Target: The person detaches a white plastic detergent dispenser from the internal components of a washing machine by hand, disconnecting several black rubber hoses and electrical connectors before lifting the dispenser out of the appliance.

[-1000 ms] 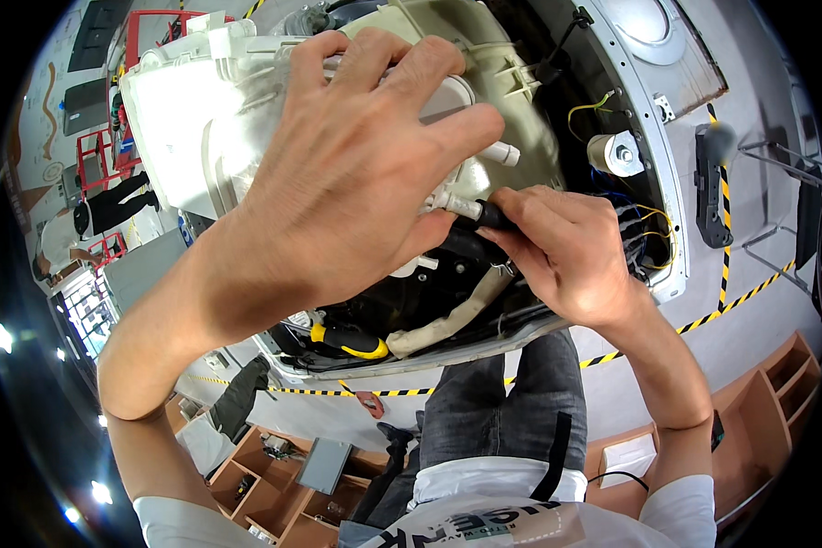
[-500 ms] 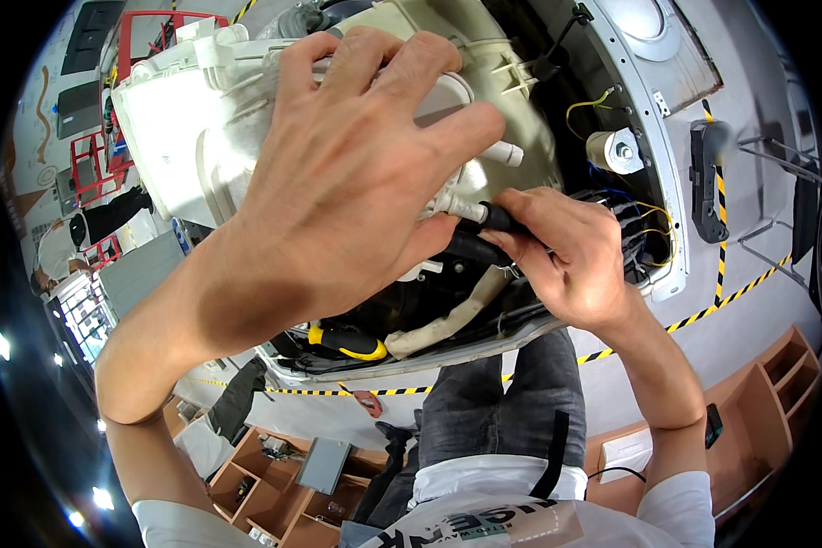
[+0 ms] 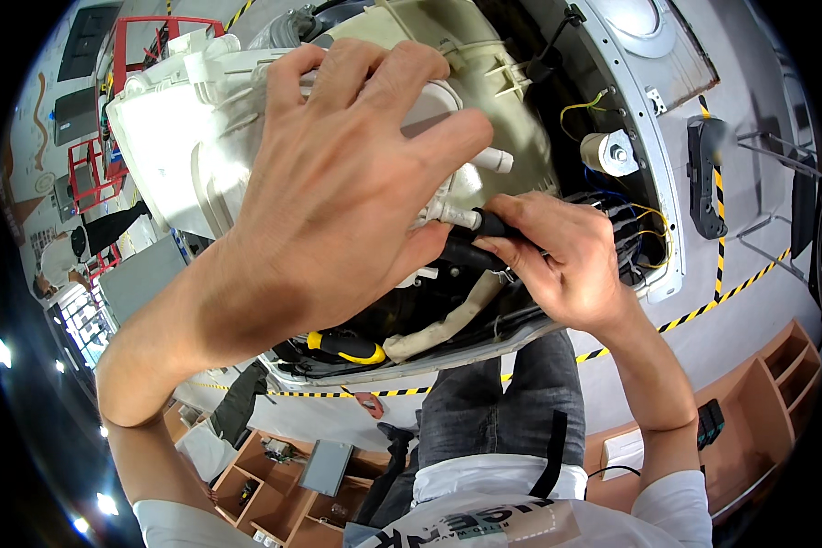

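Observation:
My left hand (image 3: 347,173) is spread over a white plastic housing (image 3: 164,142), fingers curled over its far side and the thumb low near a short spout. It grips the housing, though the fingertips are partly hidden. My right hand (image 3: 571,260) pinches the end of a black rubber hose (image 3: 490,224) between thumb and fingers. The hose end meets a pale nozzle (image 3: 457,216) of the housing; how far it sits over it I cannot tell. Another white spout (image 3: 493,161) sticks out above. Behind lies a cream-coloured plastic tub (image 3: 511,114).
A yellow-and-black tool handle (image 3: 347,347) lies inside the near edge of the metal cabinet (image 3: 653,173), beside a beige wrapped hose (image 3: 447,324). Coloured wires (image 3: 644,233) run along the right side. Wooden compartment trays (image 3: 283,493) stand below; another person (image 3: 64,251) is far left.
The housing and both hands appear slightly further left in the picture, along with the cabinet. Both grips look the same, and the hose end stays at the nozzle.

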The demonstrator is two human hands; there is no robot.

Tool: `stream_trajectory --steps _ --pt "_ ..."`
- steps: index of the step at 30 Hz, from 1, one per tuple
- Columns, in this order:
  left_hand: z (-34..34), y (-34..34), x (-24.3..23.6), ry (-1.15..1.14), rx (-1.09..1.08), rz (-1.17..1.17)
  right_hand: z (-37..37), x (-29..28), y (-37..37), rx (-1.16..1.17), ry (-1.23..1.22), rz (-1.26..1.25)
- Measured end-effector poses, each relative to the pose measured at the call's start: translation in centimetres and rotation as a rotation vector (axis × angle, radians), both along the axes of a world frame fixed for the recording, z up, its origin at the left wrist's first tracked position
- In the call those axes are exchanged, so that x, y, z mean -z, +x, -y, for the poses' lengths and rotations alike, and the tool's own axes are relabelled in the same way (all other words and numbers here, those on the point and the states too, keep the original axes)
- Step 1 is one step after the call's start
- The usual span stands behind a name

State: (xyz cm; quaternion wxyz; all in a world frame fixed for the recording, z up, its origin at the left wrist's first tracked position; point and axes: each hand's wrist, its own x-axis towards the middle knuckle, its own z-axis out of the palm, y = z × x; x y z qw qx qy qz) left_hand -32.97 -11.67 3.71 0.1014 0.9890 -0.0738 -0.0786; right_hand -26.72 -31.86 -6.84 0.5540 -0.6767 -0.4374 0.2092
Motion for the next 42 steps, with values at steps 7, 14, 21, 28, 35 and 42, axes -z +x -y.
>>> stream_trajectory --steps 7,14,21,28,35,42 --pt "0.1 0.0 0.0 0.006 -0.007 0.011 0.2 -0.5 0.0 -0.005 -0.057 -0.05" --pt "0.1 0.1 -0.1 0.005 -0.009 -0.016 0.2 -0.3 0.5 -0.047 -0.055 -0.092" --pt "0.0 0.0 -0.4 0.019 0.013 -0.026 1.3 0.1 1.4 0.032 -0.104 -0.597" --pt "0.0 0.2 -0.4 0.003 0.022 -0.025 0.4 -0.9 -0.3 0.318 -0.172 -0.069" --pt "-0.7 0.4 -0.4 -0.035 0.063 -0.011 -0.5 -2.3 -3.8 0.209 -0.143 0.175" --pt "-2.1 -1.6 0.9 0.171 0.149 0.153 -1.5 -2.0 -4.4 0.125 -0.268 0.174"
